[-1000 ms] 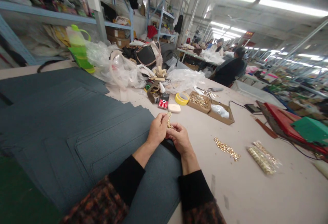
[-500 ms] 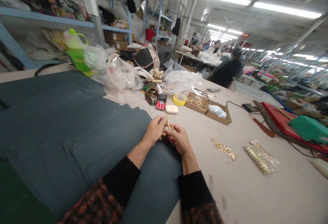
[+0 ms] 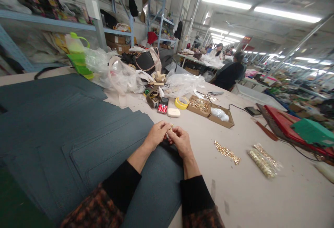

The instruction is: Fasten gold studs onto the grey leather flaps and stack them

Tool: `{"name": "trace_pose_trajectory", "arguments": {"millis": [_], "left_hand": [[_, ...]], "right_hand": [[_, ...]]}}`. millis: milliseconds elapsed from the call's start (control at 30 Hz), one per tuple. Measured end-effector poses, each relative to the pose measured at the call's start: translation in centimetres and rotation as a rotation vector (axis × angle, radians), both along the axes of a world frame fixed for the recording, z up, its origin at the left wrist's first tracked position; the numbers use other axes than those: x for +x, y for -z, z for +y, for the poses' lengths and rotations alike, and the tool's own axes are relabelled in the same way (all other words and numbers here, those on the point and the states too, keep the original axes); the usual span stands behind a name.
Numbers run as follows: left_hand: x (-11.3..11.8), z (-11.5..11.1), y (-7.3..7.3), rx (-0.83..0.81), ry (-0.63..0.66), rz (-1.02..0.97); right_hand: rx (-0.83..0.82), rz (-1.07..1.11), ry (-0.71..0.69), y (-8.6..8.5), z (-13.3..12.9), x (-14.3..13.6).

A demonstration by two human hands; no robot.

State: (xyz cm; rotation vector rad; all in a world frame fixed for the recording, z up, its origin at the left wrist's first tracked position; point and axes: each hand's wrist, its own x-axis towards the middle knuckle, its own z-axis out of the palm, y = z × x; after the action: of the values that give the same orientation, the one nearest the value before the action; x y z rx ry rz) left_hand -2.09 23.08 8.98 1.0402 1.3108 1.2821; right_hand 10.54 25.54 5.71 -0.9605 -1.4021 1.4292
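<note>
My left hand [image 3: 157,134] and my right hand [image 3: 181,141] meet over the edge of a dark grey-blue sheet stack [image 3: 114,134]. Between their pinched fingertips is a short gold chain [image 3: 171,127], mostly covered by the fingers. Both hands are closed on it. To the right on the table lies a loose pile of gold chain [image 3: 227,152]. Farther right is a clear plastic bag of gold chain pieces [image 3: 264,160].
Beyond my hands stand a red phone [image 3: 163,105], a cream case [image 3: 173,112], yellow tape [image 3: 182,102] and cardboard trays [image 3: 199,105] of small metal parts. Plastic bags [image 3: 125,76] and a green jug [image 3: 78,55] sit farther left. A seated person [image 3: 231,71] works beyond.
The fingertips have drawn closer together, and the chain that stood up between them is now mostly hidden. The view has shifted slightly.
</note>
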Motion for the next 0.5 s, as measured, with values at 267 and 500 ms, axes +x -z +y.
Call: {"name": "trace_pose_trajectory", "arguments": {"millis": [267,500], "left_hand": [[-0.04,-0.25,-0.02,-0.038,0.031,-0.018],[-0.09,-0.18,-0.04,-0.058,0.018,-0.007]], "right_hand": [[0.013,0.072,0.098,-0.25,0.12,-0.05],[0.015,0.134,0.015,-0.37,-0.01,0.12]]}}
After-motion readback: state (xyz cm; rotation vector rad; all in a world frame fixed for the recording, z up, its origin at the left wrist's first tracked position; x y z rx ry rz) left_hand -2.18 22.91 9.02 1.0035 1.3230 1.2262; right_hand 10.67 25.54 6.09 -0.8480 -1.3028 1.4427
